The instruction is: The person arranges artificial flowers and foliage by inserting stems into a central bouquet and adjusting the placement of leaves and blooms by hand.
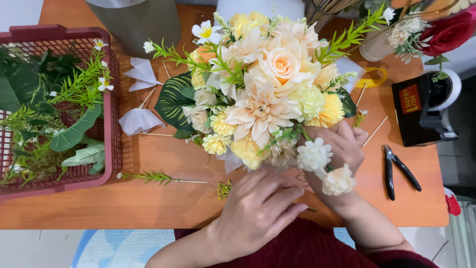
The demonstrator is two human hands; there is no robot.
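In the head view, nearest the camera, the left hand (255, 211) is laid flat, fingers together, against the base of the bouquet (263, 89), which stands over the middle of the bench (163, 203); whether anything is pinched beneath it cannot be told. The right hand (339, 144) is closed around the stems at the bouquet's right, with two cream blooms (325, 166) just before it. The stems are judged best kept bunched tightly by the right grip while the left steadies from below, so that no bloom slips. Pliers (399, 171) lie to the right, a red basket (111, 99) of greenery to the left, and loose sprigs (153, 176) between.
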